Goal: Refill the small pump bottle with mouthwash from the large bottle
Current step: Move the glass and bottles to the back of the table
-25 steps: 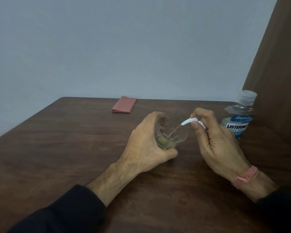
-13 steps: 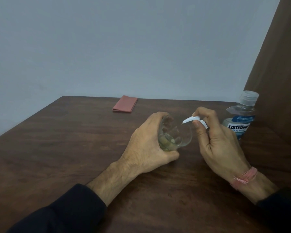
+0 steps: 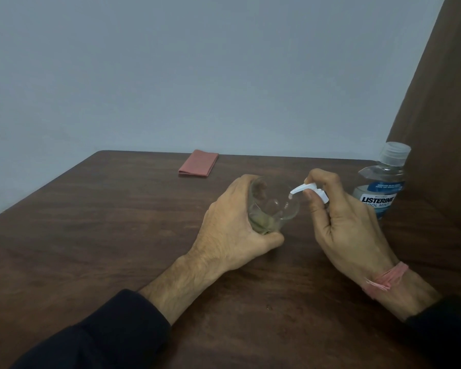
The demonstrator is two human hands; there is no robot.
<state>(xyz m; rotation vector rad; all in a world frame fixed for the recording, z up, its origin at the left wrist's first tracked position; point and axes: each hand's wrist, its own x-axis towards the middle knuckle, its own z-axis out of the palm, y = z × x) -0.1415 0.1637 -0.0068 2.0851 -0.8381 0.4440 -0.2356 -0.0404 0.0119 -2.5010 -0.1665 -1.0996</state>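
My left hand grips a clear glass and tilts its mouth to the right; a little yellowish liquid lies at its bottom. My right hand is closed around the small pump bottle, whose body is hidden in my palm. Only its white pump head shows, with the nozzle at the glass rim and my forefinger on top. The large mouthwash bottle, clear with a blue label and its cap on, stands upright behind my right hand.
A folded red cloth lies near the far edge of the dark wooden table. A brown panel rises at the right, close behind the large bottle. A grey wall is beyond.
A thin stream ran from the nozzle into the glass a second ago; it has stopped. The glass is tipped a little more toward the pump. Both hands stay in place.
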